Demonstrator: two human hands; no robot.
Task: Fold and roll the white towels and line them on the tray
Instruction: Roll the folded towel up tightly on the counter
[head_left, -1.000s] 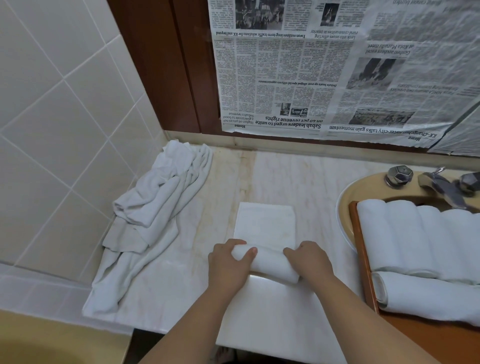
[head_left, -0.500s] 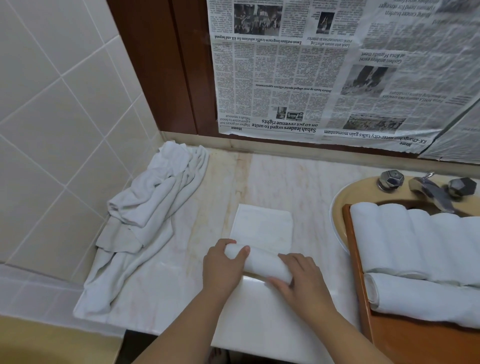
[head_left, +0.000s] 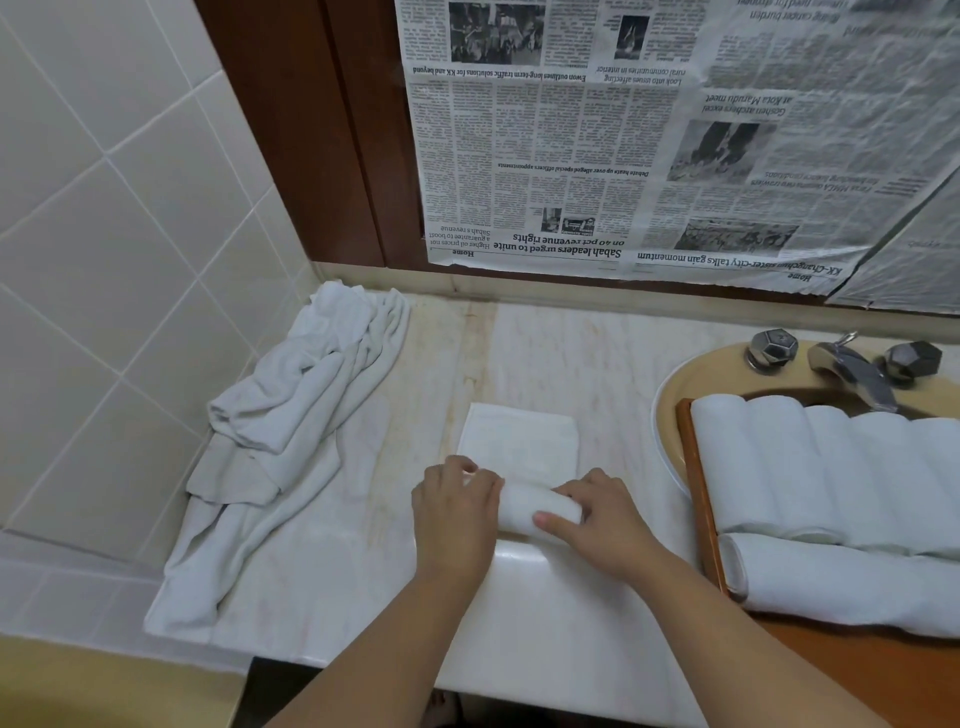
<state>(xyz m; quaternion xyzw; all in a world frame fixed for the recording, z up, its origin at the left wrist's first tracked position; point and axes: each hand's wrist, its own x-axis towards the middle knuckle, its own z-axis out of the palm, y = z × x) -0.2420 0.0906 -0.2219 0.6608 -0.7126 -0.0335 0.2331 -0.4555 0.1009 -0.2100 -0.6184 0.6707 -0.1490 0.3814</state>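
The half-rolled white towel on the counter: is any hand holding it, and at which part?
Both. The left hand grips the left end of the rolled part of the towel; the right hand grips its right end.

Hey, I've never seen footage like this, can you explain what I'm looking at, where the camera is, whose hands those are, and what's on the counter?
There is no machine here. The picture comes from a wide-angle camera worn on a person's head, looking forward and down, so the two bare arms reaching in from the bottom are the wearer's own. The left hand and the right hand both grip a white towel that is partly rolled; its flat unrolled part lies on the marble counter just beyond the roll. To the left sits a heap of unfolded towels against the tiled wall. To the right, a wooden tray rests over the sink and already holds finished rolled towels lined up side by side. The taps are behind it, and newspaper covers the wall above.
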